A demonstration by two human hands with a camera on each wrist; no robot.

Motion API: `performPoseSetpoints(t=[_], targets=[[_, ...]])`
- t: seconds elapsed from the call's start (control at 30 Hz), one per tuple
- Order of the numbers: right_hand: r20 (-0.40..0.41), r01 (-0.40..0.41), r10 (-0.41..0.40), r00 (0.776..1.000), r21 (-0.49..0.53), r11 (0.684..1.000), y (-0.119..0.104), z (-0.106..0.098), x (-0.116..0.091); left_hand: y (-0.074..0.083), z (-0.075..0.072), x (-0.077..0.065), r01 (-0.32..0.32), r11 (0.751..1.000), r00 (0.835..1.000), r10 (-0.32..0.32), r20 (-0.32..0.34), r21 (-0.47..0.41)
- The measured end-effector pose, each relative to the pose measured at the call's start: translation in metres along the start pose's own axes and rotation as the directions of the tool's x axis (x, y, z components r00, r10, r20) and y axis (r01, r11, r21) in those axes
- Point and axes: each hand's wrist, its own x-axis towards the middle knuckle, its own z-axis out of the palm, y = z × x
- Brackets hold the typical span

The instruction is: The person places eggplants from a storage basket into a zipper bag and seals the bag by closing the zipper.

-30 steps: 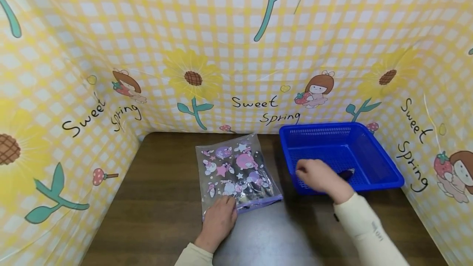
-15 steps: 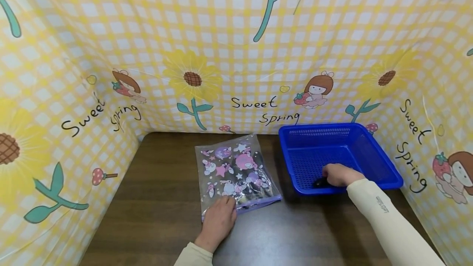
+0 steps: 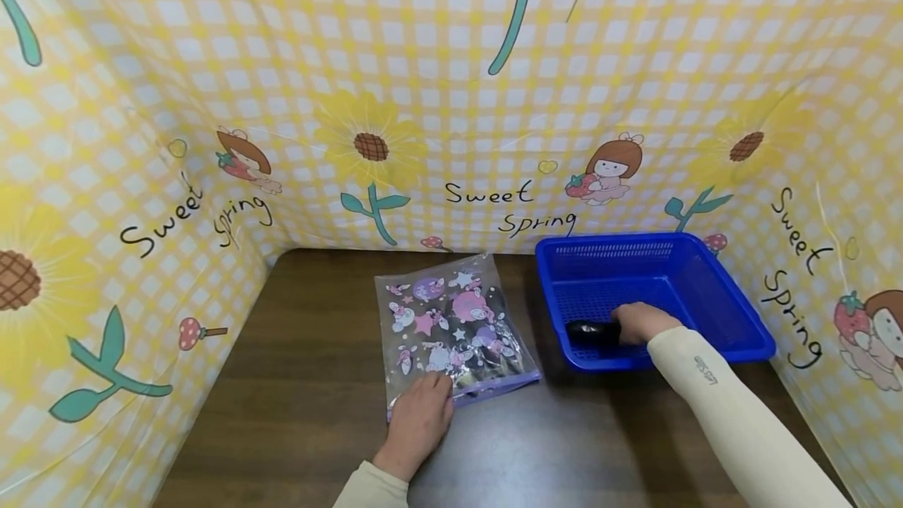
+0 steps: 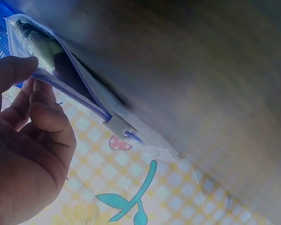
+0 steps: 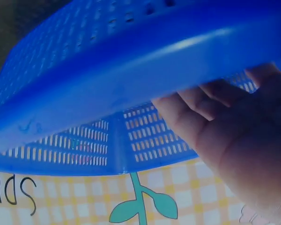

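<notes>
A clear zip bag (image 3: 423, 325) printed with pink and purple cartoon figures lies on the table, dark shapes showing through it. My left hand (image 3: 421, 416) pinches the purple-edged mouth between thumb and fingers. In the left wrist view the bag's mouth (image 4: 91, 91) gapes, and a dark purple eggplant (image 4: 68, 70) with a pale green end is inside. Inside the blue basket (image 3: 734, 304), my right hand (image 3: 643, 323) grips one end of a glossy dark eggplant (image 3: 591, 332). In the right wrist view the basket rim hides the fingertips of my right hand (image 5: 243, 126) and the eggplant.
The basket stands to the right of the bag on a brown wooden table (image 3: 296, 382). A yellow checked cloth (image 3: 451, 100) with sunflowers surrounds the table at the back and both sides. A white slider (image 4: 119, 126) sits on the bag's zip.
My right hand has gone from the basket's left side down into it and taken hold of the eggplant, whose dark body now points left. The left hand has stayed on the bag.
</notes>
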Motion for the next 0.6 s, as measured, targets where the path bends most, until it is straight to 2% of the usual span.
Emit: performPoseSetpoints(t=[0.27, 0.47, 0.6], targets=[[-0.011, -0.004, 0.004, 1.0, -0.038, 0.999, 0.004, 0.013, 0.009, -0.001, 0.001, -0.004, 0.038, 0.998, 0.998, -0.036, -0.059, 0.043], [0.0, -0.014, 0.014, 1.0, 0.02, 1.0, 0.003, 0.006, 0.008, -0.005, 0.002, -0.008, 0.05, 0.997, 0.993, -0.043, -0.107, 0.06], [-0.02, 0.018, -0.017, 1.0, 0.068, 0.998, 0.003, -0.003, 0.005, -0.009, 0.003, -0.01, 0.043, 0.997, 0.993, -0.036, -0.109, 0.069]])
